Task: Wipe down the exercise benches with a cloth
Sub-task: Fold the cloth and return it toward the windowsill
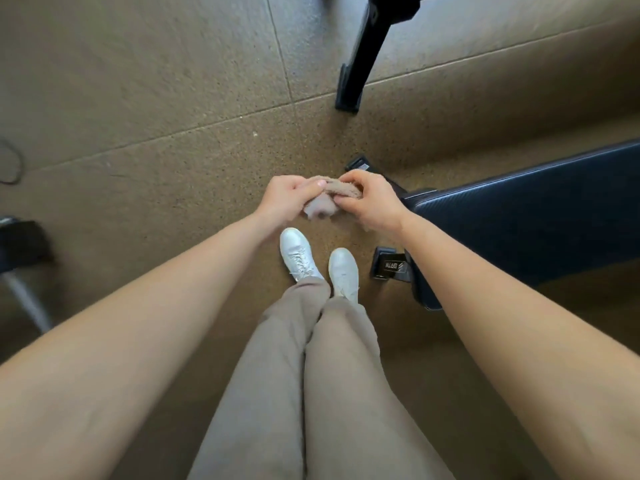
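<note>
A small brownish cloth (332,197) is bunched between both hands, held out in front of me above the floor. My left hand (289,199) grips its left end and my right hand (372,200) pinches its right end. A dark blue padded exercise bench (540,216) lies to the right, its near end just right of my right wrist. Its black base foot (389,268) rests on the floor beside my shoes.
A black metal leg (363,57) of other equipment slants down at the top centre. Dark equipment with a grey tube (24,271) sits at the left edge. A thin cable (12,164) loops at far left. The floor is speckled rubber tile (156,109).
</note>
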A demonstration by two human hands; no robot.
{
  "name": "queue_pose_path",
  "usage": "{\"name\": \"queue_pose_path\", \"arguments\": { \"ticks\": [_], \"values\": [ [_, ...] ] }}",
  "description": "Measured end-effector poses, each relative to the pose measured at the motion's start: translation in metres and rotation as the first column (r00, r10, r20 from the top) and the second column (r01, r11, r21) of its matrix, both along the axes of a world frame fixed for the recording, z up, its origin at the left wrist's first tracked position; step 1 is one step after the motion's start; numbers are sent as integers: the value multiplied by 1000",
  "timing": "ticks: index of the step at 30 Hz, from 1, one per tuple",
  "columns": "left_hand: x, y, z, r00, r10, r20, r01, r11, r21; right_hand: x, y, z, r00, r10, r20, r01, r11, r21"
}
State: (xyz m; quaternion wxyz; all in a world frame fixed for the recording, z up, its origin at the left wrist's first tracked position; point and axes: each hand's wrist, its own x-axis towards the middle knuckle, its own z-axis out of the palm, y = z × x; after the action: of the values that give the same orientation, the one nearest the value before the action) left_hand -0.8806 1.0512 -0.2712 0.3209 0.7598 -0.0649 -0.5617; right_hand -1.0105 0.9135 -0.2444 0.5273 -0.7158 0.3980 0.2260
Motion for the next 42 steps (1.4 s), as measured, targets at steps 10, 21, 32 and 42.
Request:
{"name": "queue_pose_path", "arguments": {
  "ticks": [10, 21, 32, 42],
  "values": [
    [139, -59, 154, 974, 218, 57, -215, 975, -60, 139, -10, 134, 972, -59, 228, 4, 972, 234],
    [314, -185, 274, 997, -19, -74, 4, 980, -199, 292, -165, 230, 965, -79, 251, 62, 995, 72],
    [477, -270, 350, 991, 130, 19, -121, 962, -243, 449, -282, 307, 946, -163, 279, 171, 985, -6],
    [682, -364, 402, 995, -3, 98, 36, 940, -339, 610, -355, 372, 676, -699, 234, 644, 714, 276]
  ]
}}
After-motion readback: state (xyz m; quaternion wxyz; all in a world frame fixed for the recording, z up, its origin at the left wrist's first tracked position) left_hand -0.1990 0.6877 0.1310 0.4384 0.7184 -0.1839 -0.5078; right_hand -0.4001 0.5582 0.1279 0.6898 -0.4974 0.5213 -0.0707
